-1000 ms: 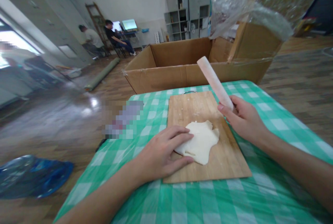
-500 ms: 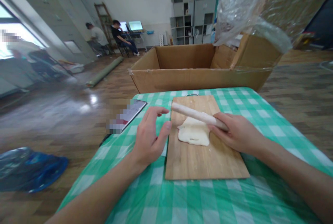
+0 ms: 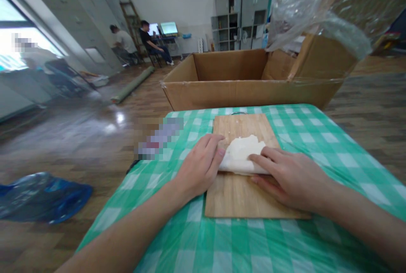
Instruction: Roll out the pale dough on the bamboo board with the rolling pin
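Note:
A pale rolling pin (image 3: pixel 236 166) lies crosswise on the near edge of a flat piece of white dough (image 3: pixel 244 146). The dough rests on a wooden cutting board (image 3: pixel 234 199), its outline uneven. My left hand (image 3: pixel 203 161) is closed around the pin's left end, at the board's left edge. Over the right end, my right hand (image 3: pixel 283 175) grips the pin with bent fingers, its fingertips close to the dough. Both ends of the pin are hidden under my hands.
A green-and-white checked cloth (image 3: pixel 171 226) covers the table. A blurred-out flat object (image 3: pixel 160 137) lies at its left edge. Beyond the table stands a large open cardboard box (image 3: pixel 234 93). A blue plastic bag (image 3: pixel 47 197) is on the floor; several people sit farther back.
The rolling pin has come down from a slant above the dough to lie level across its near edge. My left hand, open before, has moved right and closed on the pin's left end.

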{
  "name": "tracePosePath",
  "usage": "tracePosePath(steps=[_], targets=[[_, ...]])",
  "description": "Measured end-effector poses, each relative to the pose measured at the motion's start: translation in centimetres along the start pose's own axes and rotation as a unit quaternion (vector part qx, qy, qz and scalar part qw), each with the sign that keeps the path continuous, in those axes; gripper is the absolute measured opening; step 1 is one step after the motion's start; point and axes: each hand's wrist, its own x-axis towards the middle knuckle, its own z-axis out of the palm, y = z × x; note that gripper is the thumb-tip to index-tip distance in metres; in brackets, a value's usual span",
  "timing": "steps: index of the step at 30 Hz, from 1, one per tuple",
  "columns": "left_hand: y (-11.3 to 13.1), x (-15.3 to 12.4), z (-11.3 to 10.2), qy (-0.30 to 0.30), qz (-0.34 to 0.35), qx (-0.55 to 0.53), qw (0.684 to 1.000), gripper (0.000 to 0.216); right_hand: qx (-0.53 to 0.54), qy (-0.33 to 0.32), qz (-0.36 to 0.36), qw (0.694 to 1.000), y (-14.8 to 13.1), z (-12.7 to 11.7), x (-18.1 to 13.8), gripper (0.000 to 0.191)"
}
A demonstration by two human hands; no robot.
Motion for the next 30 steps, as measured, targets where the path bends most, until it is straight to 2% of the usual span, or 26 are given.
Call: tracePosePath(steps=[3, 6, 13, 23, 30], targets=[[0.3, -0.1, 0.1, -0.006, -0.006, 0.038, 0.999, 0.034, 0.006, 0.01, -0.007, 1.0, -0.6, 0.0, 0.0, 0.054], [0.7, -0.4, 0.2, -0.018, -0.005, 0.078, 0.997, 0.035, -0.006, 0.018, 0.001, 1.0, -1.2, 0.2, -0.1, 0.063], [0.8, -0.3, 0.4, -0.02, 0.001, 0.13, 0.991, 0.043, -0.018, 0.045, -0.004, 0.999, -1.4, 0.8, -0.2, 0.067], [0.8, -0.6, 0.6, -0.019, 0.025, 0.152, 0.988, 0.044, -0.007, 0.03, 0.007, 0.999, -2.6, 1.2, -0.9, 0.076], [0.0, 2.0, 0.5, -0.039, 0.057, 0.193, 0.979, 0.044, 0.016, 0.007, 0.067, 0.998, -1.6, 1.7, -0.3, 0.064]])
